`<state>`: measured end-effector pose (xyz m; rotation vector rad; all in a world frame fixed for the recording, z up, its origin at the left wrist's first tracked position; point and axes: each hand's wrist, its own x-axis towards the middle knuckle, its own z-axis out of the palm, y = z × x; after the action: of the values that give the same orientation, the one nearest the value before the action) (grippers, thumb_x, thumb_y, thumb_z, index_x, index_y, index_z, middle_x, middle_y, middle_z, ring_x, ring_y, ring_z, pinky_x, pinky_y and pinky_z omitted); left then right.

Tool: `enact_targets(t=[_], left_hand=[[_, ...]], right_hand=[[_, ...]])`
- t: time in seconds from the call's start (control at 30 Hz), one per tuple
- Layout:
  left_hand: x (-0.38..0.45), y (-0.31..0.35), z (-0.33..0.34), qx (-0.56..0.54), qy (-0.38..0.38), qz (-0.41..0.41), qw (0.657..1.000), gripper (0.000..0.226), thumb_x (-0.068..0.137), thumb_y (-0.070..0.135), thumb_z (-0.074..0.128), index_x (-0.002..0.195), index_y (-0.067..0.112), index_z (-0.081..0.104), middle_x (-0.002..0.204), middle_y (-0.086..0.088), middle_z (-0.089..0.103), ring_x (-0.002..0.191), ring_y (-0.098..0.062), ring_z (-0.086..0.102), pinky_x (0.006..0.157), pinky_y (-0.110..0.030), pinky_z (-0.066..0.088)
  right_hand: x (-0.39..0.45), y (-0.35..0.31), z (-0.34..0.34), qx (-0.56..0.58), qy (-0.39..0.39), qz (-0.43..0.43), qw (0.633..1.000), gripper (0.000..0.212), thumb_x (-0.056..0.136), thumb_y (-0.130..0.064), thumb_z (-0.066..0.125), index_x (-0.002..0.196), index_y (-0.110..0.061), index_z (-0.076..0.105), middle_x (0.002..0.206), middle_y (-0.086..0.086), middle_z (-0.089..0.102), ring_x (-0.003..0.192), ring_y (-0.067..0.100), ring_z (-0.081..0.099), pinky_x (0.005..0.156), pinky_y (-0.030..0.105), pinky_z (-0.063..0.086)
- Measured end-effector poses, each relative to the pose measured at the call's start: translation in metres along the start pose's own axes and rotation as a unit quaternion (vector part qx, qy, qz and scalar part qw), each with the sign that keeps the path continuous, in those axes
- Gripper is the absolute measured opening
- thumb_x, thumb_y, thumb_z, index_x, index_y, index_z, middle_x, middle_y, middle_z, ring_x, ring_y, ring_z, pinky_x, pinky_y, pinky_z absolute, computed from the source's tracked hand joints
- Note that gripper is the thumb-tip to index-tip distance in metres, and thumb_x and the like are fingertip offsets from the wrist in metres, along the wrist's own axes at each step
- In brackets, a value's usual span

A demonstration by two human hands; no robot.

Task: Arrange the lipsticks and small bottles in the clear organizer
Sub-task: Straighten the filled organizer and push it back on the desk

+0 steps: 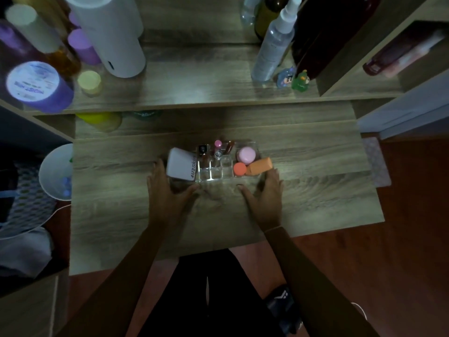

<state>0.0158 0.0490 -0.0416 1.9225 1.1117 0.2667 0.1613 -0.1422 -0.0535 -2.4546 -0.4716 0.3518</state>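
A clear organizer (216, 175) sits mid-table. Its left end holds a white tube (181, 166) lying tilted. Three lipsticks stand in the back slots: a dark one (202, 150), a pink-capped one (218, 145) and a brownish one (229, 146). The right section holds a pink round jar (246, 154), an orange round cap (239, 169) and an orange bottle (260, 166) lying on its side. My left hand (167, 190) cups the organizer's left end, fingers spread. At the organizer's right front corner, my right hand (263, 198) rests the same way. Whether either hand grips it is unclear.
An upper shelf (194, 93) carries tall bottles: a white cylinder (111, 37), purple containers (38, 86), a spray bottle (274, 49) and small figurines (300, 81). A white bowl (54, 173) sits left of the table. Yellow jars (102, 120) stand under the shelf.
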Motion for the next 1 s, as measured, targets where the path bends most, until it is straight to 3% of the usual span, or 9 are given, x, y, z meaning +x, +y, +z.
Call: enact_targets(t=[0.23, 0.43, 0.67, 1.0], left_hand=[[0.003, -0.010, 0.003, 0.012, 0.005, 0.043, 0.999, 0.075, 0.072, 0.047, 0.075, 0.132, 0.018, 0.040, 0.136, -0.008, 0.052, 0.130, -0.026, 0.040, 0.117, -0.055, 0.009], [0.005, -0.017, 0.000, 0.031, -0.015, 0.050, 0.998, 0.074, 0.075, 0.052, 0.069, 0.135, 0.019, 0.041, 0.139, -0.009, 0.050, 0.134, -0.028, 0.036, 0.115, -0.058, 0.014], [0.007, -0.022, -0.004, 0.052, -0.009, 0.085, 0.995, 0.076, 0.077, 0.050, 0.067, 0.137, 0.013, 0.040, 0.143, -0.013, 0.047, 0.139, -0.026, 0.030, 0.118, -0.053, 0.008], [0.007, -0.022, -0.005, 0.050, -0.009, 0.090, 0.995, 0.080, 0.075, 0.059, 0.059, 0.139, 0.015, 0.039, 0.142, -0.011, 0.048, 0.138, -0.024, 0.032, 0.118, -0.052, 0.006]], right_hand=[[0.011, 0.005, 0.009, -0.031, 0.013, -0.023, 0.999, 0.076, 0.084, -0.054, 0.061, 0.142, -0.012, 0.037, 0.155, 0.011, 0.032, 0.149, 0.025, 0.011, 0.121, 0.044, 0.001], [0.012, 0.005, 0.010, -0.035, 0.016, -0.054, 0.998, 0.063, 0.085, -0.047, 0.064, 0.135, -0.012, 0.047, 0.154, 0.011, 0.035, 0.148, 0.030, 0.015, 0.120, 0.050, 0.005], [0.017, 0.011, 0.007, -0.050, 0.010, -0.069, 0.996, 0.062, 0.084, -0.045, 0.066, 0.132, -0.010, 0.051, 0.151, 0.011, 0.040, 0.147, 0.027, 0.019, 0.120, 0.043, 0.000], [0.018, 0.013, 0.005, -0.054, 0.002, -0.075, 0.996, 0.057, 0.086, -0.043, 0.065, 0.130, -0.009, 0.053, 0.149, 0.012, 0.042, 0.147, 0.027, 0.019, 0.120, 0.044, 0.001]])
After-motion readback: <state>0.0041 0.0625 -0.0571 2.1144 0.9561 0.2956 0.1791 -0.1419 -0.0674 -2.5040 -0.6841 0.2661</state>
